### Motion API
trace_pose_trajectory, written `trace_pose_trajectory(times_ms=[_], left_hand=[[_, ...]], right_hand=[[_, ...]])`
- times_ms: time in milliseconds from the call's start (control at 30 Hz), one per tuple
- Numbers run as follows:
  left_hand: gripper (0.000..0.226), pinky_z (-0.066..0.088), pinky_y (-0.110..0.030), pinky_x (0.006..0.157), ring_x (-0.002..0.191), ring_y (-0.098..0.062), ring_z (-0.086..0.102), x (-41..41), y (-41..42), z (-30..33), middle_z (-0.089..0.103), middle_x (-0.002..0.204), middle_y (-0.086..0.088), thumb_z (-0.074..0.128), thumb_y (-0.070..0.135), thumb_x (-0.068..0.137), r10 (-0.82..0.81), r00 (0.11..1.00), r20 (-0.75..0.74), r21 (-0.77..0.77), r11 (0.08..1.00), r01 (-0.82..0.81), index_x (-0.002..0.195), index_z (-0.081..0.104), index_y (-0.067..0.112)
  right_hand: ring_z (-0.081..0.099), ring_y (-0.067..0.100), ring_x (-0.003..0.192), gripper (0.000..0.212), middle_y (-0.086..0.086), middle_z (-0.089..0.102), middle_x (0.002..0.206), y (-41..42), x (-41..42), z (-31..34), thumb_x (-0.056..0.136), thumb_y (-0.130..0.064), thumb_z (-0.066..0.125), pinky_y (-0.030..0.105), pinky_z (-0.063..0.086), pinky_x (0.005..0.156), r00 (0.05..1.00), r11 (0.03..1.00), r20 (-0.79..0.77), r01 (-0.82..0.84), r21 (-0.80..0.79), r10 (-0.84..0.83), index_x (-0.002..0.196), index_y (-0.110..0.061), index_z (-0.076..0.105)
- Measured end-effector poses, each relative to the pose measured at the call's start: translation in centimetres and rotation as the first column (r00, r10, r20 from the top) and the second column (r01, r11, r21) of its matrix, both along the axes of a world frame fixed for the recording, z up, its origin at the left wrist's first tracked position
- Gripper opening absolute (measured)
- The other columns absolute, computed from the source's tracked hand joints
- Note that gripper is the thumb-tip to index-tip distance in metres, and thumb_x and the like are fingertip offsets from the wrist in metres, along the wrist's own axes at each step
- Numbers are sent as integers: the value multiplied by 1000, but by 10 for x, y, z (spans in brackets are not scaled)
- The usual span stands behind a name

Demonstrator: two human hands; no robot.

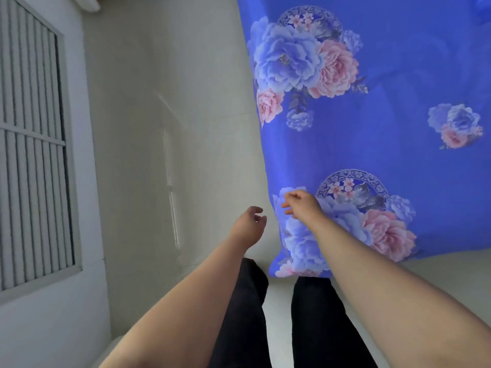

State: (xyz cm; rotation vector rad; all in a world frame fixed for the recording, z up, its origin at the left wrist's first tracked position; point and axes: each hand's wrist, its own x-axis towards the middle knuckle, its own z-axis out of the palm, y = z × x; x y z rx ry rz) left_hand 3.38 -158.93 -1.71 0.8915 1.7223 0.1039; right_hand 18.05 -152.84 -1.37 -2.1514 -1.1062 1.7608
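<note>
A blue sheet (385, 134) printed with large blue and pink flowers fills the right of the view, its left edge running down to a corner near my legs. My right hand (301, 201) reaches over the sheet's lower left part with fingers loosely curled; nothing shows in its grasp. My left hand (249, 221) hovers just left of the sheet's edge over the pale floor, fingers relaxed and slightly bent, holding nothing. Both forearms stretch forward from the bottom of the frame.
A pale tiled floor (164, 144) lies left of the sheet. A white wall with a grey louvred window (32, 144) runs along the left side. My legs in black trousers (247, 314) stand below the sheet's corner.
</note>
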Motion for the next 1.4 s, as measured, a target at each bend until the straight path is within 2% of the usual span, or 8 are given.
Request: trace_pose_trajectory(times_ms=[167,333,467,600,833,1033,1233,1400], left_hand=[[32,43,-25,78,88,-23,57,-14,-6,4,61,104,-5,47,24,97,-10,999,38,-67,998,12,126,51,13],[31,43,-26,74,81,-20,55,-21,22,28,58,98,-3,47,23,96,-67,997,49,-93,993,71,124,53,12],[27,43,-24,71,85,-20,58,-40,83,60,57,96,-1,47,25,96,-76,997,20,-73,994,77,120,56,13],[25,41,-22,65,83,-19,58,-63,171,95,59,95,-1,48,25,96,-64,997,-42,14,998,65,116,58,14],[26,44,-24,65,83,-19,58,-95,307,147,62,101,-3,49,23,96,65,998,-9,160,985,-63,118,58,14],[27,44,-25,64,79,-18,57,-149,408,155,62,102,-4,47,22,97,139,990,32,132,981,-142,119,58,10],[20,45,-24,63,78,-18,57,-244,568,153,62,101,-5,46,23,98,82,997,8,139,987,-82,111,58,15],[16,48,-30,72,93,-27,65,-307,718,183,65,102,-2,49,27,95,-43,996,-77,210,976,59,104,60,20]], right_hand=[[62,24,76,10,3,64,80,-38,-8,7,94,-18,52,40,52,83,998,995,-12,-58,-83,57,85,-17,57],[62,21,71,18,-3,66,77,-12,-8,40,93,-14,52,38,52,83,998,999,-38,43,7,-43,79,-24,57],[62,17,68,12,-5,65,78,45,-12,73,95,-19,51,23,48,67,996,995,-44,79,68,-76,86,-20,58],[62,13,66,9,-2,67,82,117,-20,102,95,-21,50,29,46,72,983,981,-79,174,87,-167,92,-17,58],[57,3,51,9,7,63,82,265,-53,164,96,-13,50,9,41,47,976,967,-157,176,184,-147,96,-9,58],[55,11,56,17,11,62,82,404,-114,177,96,-13,48,11,40,43,966,951,-181,225,214,-187,100,-4,62],[57,12,57,8,11,64,86,554,-201,174,95,-14,50,20,42,55,953,931,-169,286,224,-252,96,-10,57],[56,12,58,7,1,62,74,669,-259,199,95,-14,50,22,39,56,923,911,-227,356,206,-310,97,-11,56]])
